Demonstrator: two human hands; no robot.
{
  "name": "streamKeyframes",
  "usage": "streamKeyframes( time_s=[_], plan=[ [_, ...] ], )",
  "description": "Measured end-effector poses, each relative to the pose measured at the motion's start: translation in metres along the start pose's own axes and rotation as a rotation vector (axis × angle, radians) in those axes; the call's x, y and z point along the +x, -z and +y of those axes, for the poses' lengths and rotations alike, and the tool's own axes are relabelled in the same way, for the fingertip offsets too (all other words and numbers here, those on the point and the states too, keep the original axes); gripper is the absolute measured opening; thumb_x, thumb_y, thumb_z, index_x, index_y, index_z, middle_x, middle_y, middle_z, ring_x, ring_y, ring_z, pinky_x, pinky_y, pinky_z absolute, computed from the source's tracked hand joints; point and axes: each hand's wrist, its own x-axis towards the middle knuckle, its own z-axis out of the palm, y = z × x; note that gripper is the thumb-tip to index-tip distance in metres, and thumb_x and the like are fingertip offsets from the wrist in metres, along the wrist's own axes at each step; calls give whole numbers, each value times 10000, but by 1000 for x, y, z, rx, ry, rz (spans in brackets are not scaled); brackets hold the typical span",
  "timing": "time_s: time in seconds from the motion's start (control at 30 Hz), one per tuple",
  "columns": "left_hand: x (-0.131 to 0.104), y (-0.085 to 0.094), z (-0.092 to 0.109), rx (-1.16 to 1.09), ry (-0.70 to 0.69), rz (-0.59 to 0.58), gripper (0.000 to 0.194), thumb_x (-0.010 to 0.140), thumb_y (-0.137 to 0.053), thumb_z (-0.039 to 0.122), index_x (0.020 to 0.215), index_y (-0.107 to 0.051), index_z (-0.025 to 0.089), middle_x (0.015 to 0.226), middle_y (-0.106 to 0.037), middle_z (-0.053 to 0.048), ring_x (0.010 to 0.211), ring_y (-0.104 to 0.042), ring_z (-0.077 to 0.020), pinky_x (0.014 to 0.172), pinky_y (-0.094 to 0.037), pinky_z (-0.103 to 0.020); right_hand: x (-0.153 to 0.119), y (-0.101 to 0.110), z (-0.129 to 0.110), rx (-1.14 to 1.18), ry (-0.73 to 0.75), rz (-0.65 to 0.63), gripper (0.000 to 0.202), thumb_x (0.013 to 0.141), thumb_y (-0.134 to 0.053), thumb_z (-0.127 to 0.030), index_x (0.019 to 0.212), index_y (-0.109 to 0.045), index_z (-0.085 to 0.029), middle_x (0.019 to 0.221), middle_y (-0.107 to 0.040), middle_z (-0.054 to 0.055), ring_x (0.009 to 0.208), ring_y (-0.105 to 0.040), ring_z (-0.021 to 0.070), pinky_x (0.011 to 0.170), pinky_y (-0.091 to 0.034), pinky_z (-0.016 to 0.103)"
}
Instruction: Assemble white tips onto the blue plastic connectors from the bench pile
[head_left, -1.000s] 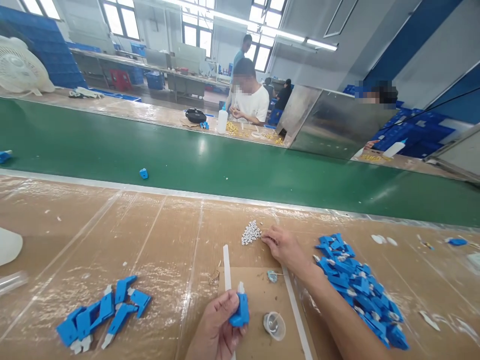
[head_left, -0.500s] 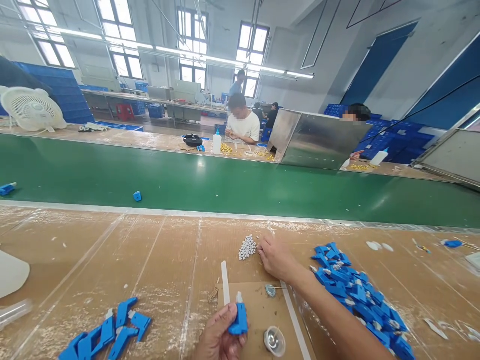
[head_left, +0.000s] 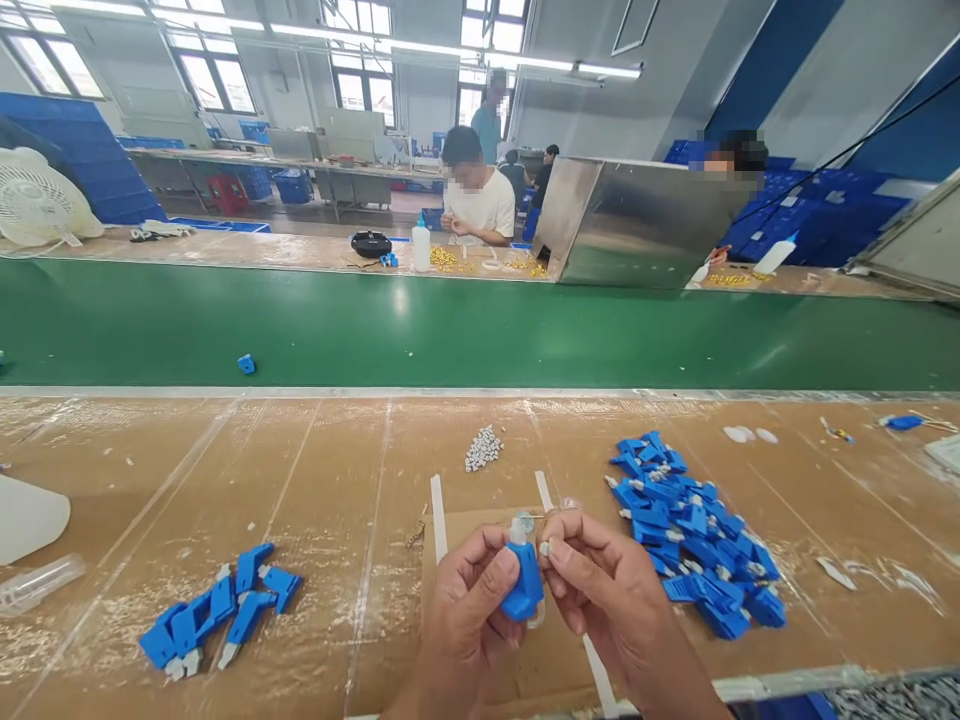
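My left hand (head_left: 480,590) grips a blue plastic part (head_left: 525,585) whose pale tip points up and away. Close beside it on the right, my right hand (head_left: 596,580) pinches a small light grey piece (head_left: 546,548) between thumb and forefinger. Both hands are over a cardboard sheet (head_left: 525,675) edged with white strips. Beyond them lies a small heap of grey pieces (head_left: 484,450). A large pile of blue parts (head_left: 694,530) is to the right, and a smaller group of blue parts (head_left: 225,605) is to the left.
A green belt (head_left: 337,325) crosses behind the table, carrying a small blue piece (head_left: 247,364). Across it, a person in a white shirt (head_left: 491,205) sits by a white bottle (head_left: 421,247). A clear tube (head_left: 45,585) lies at the left.
My right hand has come back from the grey heap to beside the blue part, now pinching a small piece. My left hand has risen slightly with the blue part. The view has tilted down.
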Motion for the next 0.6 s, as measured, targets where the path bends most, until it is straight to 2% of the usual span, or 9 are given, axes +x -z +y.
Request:
streamKeyframes(
  time_s=[0.13, 0.3, 0.6],
  plan=[
    [1, 0, -6, 49, 14, -13, 387, 740, -793, 483, 892, -671, 149, 589, -535, 20, 460, -414, -60, 383, -320, -154, -6, 2, -3, -78, 7, 21, 297, 877, -692, -452, 803, -641, -169, 610, -523, -30, 469, -423, 68, 425, -332, 180],
    [3, -1, -12, 46, 10, 20, 335, 763, -784, 450, 884, -672, 158, 619, -547, 21, 478, -424, -55, 400, -336, -147, -11, 0, -6, -167, 26, 81, 297, 880, -676, -469, 809, -645, -182, 669, -536, -11, 551, -460, 109, 460, -393, 204],
    [7, 1, -18, 189, -102, 51, 335, 797, -757, 452, 938, -696, 153, 690, -593, -5, 552, -491, -83, 454, -385, -174, -14, -1, -6, -455, 91, 143, 271, 933, -599, -443, 809, -628, -204, 711, -595, 4, 603, -555, 143, 565, -468, 249]
  ],
)
